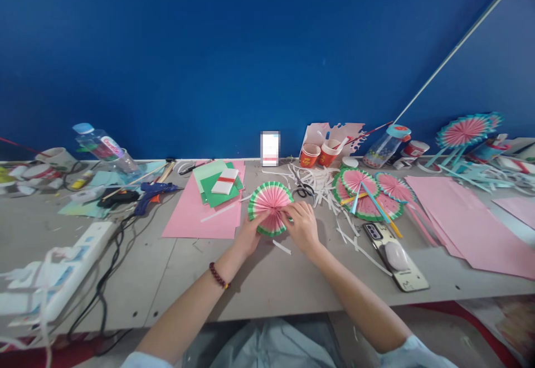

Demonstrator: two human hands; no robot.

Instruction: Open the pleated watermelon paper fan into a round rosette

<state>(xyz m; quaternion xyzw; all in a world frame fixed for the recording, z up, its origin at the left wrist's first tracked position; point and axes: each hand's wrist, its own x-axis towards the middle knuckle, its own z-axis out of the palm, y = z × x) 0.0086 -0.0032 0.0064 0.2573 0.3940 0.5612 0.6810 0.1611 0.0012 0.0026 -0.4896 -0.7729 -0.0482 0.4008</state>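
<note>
A round pleated paper fan (271,194), pink with a green and white rim, is held above the table's middle. My left hand (251,233) grips its lower left side, the thumb lying across the pleats. With fingers bent, my right hand (301,224) pinches the fan near its centre and right edge. A short white paper strip (282,247) lies on the table just below the fan. Behind my right hand rest dark-handled scissors (303,190), partly covered by white paper scraps (321,184).
Left are pink sheets (200,220), green paper (209,184), a blue glue gun (154,194) and a white power strip (79,273) with cables. Finished paper fans (368,192), a phone (397,259) and pink sheets (476,228) lie right. Red paper cups (310,156) stand near the blue wall.
</note>
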